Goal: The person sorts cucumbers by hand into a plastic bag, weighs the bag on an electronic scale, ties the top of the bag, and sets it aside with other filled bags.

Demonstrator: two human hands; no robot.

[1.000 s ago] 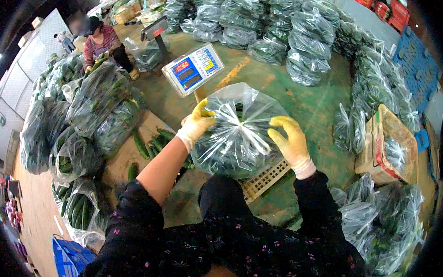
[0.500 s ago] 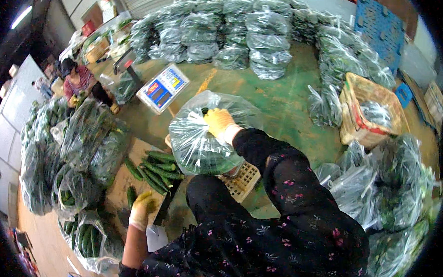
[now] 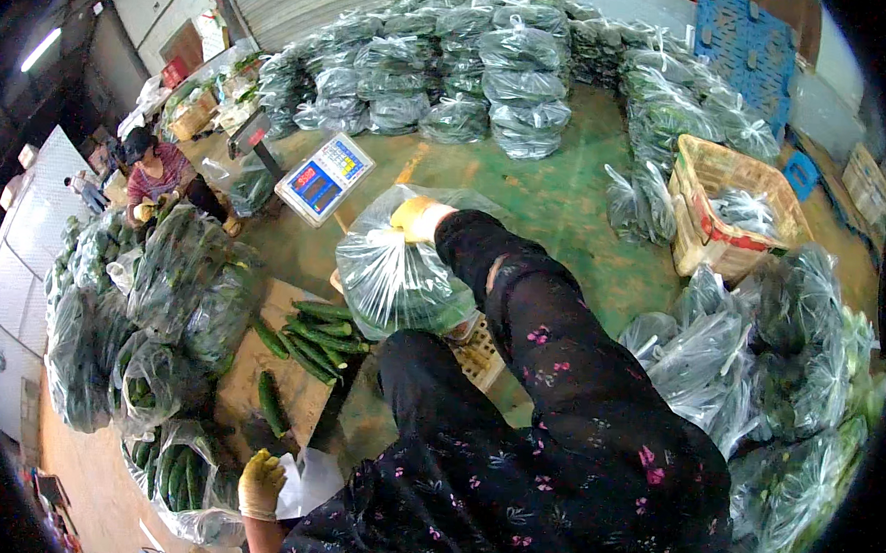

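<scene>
My right hand (image 3: 418, 218), in a yellow glove, is closed around the gathered neck of a clear plastic bag (image 3: 403, 274) with green produce inside. This bag rests above a cream slotted crate (image 3: 482, 357), beyond my knee. My left hand (image 3: 263, 484), also gloved, hangs at lower left with its fingers loosely bent and nothing visible in them. Beside it is a white sheet (image 3: 308, 482). One cucumber (image 3: 272, 404) lies alone on the tan board (image 3: 241, 406); several more cucumbers (image 3: 322, 338) are heaped at its far end.
A scale display (image 3: 325, 178) stands beyond the bag. Filled bags (image 3: 177, 283) crowd the left, with more bags (image 3: 529, 76) stacked at the back and others (image 3: 700, 350) at right. A large crate (image 3: 737, 212) stands at right. Another person (image 3: 163, 177) sits at far left.
My left hand has drawn back toward me, away from the single cucumber, which now lies in full view. My right hand has shifted slightly left and away with the bag's neck.
</scene>
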